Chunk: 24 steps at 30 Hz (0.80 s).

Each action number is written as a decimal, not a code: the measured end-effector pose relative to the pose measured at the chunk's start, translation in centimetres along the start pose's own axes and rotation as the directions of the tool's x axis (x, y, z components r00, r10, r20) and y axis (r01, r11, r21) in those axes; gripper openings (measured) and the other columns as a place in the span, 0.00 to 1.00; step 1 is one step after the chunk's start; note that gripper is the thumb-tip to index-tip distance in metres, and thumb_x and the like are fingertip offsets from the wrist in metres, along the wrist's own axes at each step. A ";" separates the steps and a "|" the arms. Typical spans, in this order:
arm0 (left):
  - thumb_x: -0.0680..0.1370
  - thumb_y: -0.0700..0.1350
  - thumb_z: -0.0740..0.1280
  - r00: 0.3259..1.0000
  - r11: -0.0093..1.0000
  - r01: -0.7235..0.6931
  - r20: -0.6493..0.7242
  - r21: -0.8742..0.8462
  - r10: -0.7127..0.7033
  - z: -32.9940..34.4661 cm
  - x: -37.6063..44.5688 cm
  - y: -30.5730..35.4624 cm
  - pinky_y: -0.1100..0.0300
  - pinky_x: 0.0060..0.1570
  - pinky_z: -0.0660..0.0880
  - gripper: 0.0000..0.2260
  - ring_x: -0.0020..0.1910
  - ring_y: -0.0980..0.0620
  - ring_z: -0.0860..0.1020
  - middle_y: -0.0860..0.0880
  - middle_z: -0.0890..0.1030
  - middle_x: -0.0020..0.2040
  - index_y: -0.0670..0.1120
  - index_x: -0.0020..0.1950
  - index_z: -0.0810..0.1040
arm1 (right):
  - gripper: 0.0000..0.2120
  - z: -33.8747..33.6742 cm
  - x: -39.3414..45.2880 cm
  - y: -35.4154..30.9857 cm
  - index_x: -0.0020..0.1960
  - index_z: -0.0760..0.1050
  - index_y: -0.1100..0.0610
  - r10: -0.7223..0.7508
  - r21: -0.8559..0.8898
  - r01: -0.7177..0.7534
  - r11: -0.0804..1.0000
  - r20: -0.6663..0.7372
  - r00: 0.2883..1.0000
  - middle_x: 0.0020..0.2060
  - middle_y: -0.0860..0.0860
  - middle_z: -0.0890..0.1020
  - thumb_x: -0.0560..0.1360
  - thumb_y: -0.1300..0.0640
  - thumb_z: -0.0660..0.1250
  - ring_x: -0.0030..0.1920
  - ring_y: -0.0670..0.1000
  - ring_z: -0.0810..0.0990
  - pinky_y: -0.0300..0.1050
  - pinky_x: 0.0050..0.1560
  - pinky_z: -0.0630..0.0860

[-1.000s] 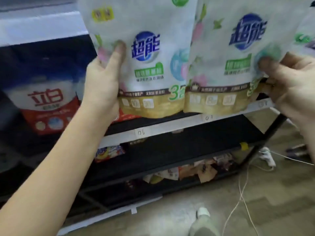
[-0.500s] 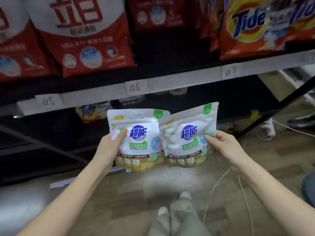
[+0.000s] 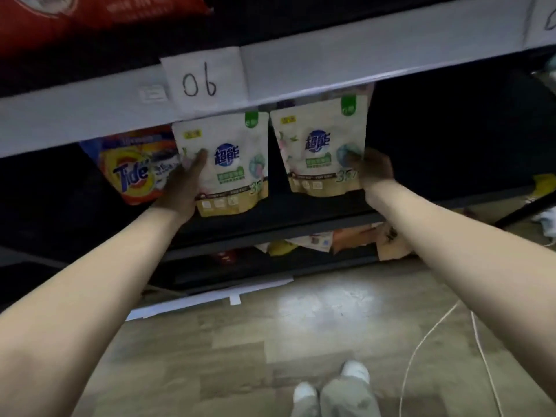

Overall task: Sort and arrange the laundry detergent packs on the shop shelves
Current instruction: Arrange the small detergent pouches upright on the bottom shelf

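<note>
**A:** both arms stretched out forward, bare forearms, reaching at about the same height. Left hand (image 3: 183, 188) is curled round the edge of a pouch (image 3: 228, 164), thumb across the front.

**B:** yep, right hand (image 3: 374, 171) mirrors it, gripping a second pouch (image 3: 323, 149) by its right edge. Wrists roughly straight, hands well apart.

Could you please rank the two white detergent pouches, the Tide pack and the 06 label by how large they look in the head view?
1-2. Left white pouch and right white pouch: alike, so unranked.
3. 06 label.
4. Tide pack, partly hidden behind the left hand, so its rank is unsure.
</note>
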State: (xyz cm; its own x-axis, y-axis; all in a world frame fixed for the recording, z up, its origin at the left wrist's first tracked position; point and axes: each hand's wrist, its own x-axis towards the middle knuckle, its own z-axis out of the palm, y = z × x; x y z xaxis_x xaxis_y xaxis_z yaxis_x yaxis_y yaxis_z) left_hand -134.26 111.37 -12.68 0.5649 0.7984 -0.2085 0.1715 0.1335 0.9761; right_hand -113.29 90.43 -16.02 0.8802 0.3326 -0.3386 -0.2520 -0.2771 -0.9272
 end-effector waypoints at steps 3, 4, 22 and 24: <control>0.79 0.48 0.64 0.999 0.999 -0.029 0.027 -0.028 0.029 -0.2 4.0 -0.7 0.53 0.54 0.79 0.18 0.55 0.54 0.81 0.51 0.81 0.58 0.48 0.69 0.70 | 0.14 2.8 3.8 0.0 0.59 0.78 0.57 -0.082 -0.045 0.083 0.996 0.023 0.996 0.54 0.56 0.82 0.74 0.55 0.68 0.53 0.56 0.81 0.55 0.56 0.78; 0.78 0.49 0.66 0.999 0.999 -0.026 0.020 -0.036 0.027 -0.1 5.2 -0.9 0.50 0.55 0.78 0.20 0.56 0.52 0.80 0.50 0.81 0.59 0.48 0.69 0.70 | 0.14 3.8 4.8 -0.1 0.59 0.78 0.56 -0.103 -0.040 0.104 0.994 0.020 0.994 0.54 0.55 0.82 0.74 0.55 0.68 0.53 0.55 0.80 0.55 0.56 0.78; 0.65 0.51 0.79 0.953 0.989 0.046 -0.291 -0.143 -0.086 0.3 11.5 -6.5 0.48 0.58 0.77 0.39 0.60 0.50 0.77 0.47 0.76 0.66 0.47 0.72 0.66 | 0.18 10.8 9.2 1.6 0.68 0.68 0.55 -0.039 -0.026 0.038 0.999 -0.065 0.997 0.63 0.52 0.75 0.79 0.53 0.61 0.63 0.51 0.74 0.41 0.55 0.72; 0.64 0.51 0.79 0.939 0.982 0.080 -0.319 -0.170 -0.132 1.1 10.6 -6.7 0.52 0.61 0.75 0.40 0.62 0.50 0.76 0.47 0.75 0.67 0.46 0.72 0.67 | 0.16 10.1 9.1 2.2 0.65 0.71 0.55 -0.062 -0.107 0.052 0.993 -0.084 0.995 0.60 0.52 0.77 0.79 0.54 0.61 0.58 0.51 0.76 0.41 0.50 0.73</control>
State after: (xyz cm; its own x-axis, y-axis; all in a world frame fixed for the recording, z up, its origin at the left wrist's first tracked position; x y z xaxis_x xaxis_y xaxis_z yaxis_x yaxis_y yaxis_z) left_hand -128.48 118.32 -21.48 0.2501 0.9190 -0.3047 0.0766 0.2950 0.9524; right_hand -109.89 102.00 -22.79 0.9247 0.2722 -0.2663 -0.1611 -0.3538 -0.9213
